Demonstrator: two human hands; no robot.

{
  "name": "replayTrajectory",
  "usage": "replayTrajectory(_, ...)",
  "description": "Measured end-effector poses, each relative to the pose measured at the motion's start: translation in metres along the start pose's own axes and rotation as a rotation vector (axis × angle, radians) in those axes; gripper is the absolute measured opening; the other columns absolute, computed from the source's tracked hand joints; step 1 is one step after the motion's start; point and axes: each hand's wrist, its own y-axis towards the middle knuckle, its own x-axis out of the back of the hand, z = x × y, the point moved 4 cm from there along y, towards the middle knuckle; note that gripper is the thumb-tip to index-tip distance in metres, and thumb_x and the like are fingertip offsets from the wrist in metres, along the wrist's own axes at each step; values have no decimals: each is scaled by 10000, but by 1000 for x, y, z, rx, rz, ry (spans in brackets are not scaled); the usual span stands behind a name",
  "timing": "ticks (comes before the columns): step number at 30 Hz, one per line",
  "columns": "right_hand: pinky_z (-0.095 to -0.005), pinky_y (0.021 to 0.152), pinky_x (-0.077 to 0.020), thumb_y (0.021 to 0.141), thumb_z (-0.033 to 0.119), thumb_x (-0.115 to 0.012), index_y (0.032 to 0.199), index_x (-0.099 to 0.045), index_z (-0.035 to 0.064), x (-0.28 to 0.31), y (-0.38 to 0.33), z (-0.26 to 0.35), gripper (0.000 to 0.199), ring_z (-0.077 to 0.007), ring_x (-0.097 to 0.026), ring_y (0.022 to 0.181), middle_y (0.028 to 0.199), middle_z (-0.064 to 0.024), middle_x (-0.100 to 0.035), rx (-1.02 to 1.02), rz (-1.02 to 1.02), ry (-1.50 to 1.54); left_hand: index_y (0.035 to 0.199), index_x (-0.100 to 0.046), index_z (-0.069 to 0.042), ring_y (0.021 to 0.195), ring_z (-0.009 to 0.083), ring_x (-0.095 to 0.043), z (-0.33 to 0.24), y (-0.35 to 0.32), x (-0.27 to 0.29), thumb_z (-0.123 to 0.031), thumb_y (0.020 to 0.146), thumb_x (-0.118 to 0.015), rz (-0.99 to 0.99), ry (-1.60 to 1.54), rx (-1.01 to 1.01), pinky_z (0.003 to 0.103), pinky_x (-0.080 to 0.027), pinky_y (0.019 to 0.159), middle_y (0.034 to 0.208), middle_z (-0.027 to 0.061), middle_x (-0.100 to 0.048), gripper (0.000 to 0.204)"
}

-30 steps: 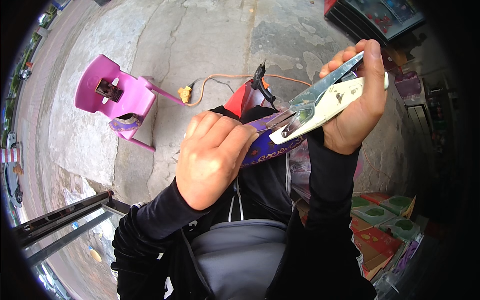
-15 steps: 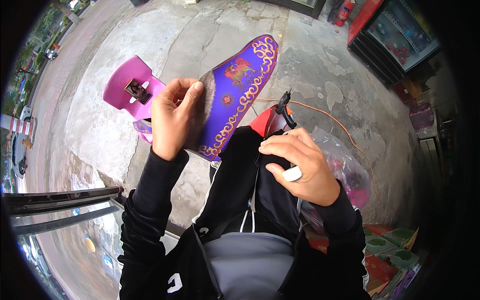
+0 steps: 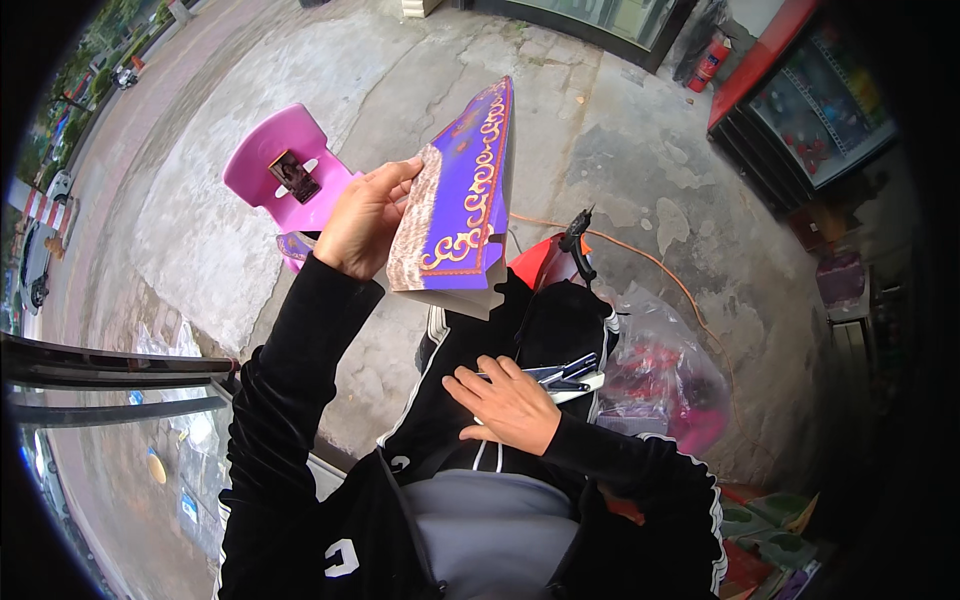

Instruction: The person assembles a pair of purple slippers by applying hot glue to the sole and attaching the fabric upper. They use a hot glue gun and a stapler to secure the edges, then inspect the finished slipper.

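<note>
My left hand [image 3: 370,220] pinches the edge of a folded purple cardboard piece [image 3: 468,195], raised above my lap. It has gold scroll trim and a fuzzy-looking brown band; its plain grey inside shows at the lower end. Low over my lap, my right hand [image 3: 510,403] is spread, fingers stretched out. Beside and partly beneath it is a dark-and-white stapler-like tool [image 3: 575,378]; whether they touch is hidden. Beyond my knees, a black pistol-shaped tool [image 3: 576,240] with a pointed tip stands by a red object [image 3: 535,262].
A pink chair [image 3: 265,165] ahead on the left bears a small dark picture box [image 3: 294,177]. Right of my legs sits a clear plastic bag [image 3: 670,365] with red and pink contents. An orange cord [image 3: 665,262] crosses the concrete floor. A glass-fronted fridge [image 3: 815,110] stands far right.
The cardboard piece has turned more upright in my left hand, exposing its open lower end. My right hand has moved down and left to my lap, where the stapler-like tool now shows.
</note>
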Motion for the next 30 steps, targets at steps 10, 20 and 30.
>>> replayTrajectory(10,-278,552,-437,799,33,-782,1131,-506,37,107,-16,-64,432,-139,-522,601,800,-56,-591,-482,-949,432,1105,-604,32,844,141,-667,38,6,-7,-153,966,-605,-6,40,103,276,-565,784,965,74,-686,231)
replayTrajectory(20,-215,582,-422,923,-79,-567,1245,-578,15,147,-9,-86,336,-55,-538,655,858,-38,-646,-630,-954,441,1216,-533,-7,865,117,-608,43,-15,-52,-419,1010,-608,-58,429,-226,271,-524,780,1016,64,-593,467)
replayTrajectory(30,-291,688,-498,762,-67,-751,1156,-733,77,193,-23,-90,420,-196,-599,769,923,-39,-733,-100,-678,397,1579,-274,-34,1443,244,-356,24,-42,-59,-517,718,-863,595,948,-271,391,-259,1184,1540,165,-427,1149)
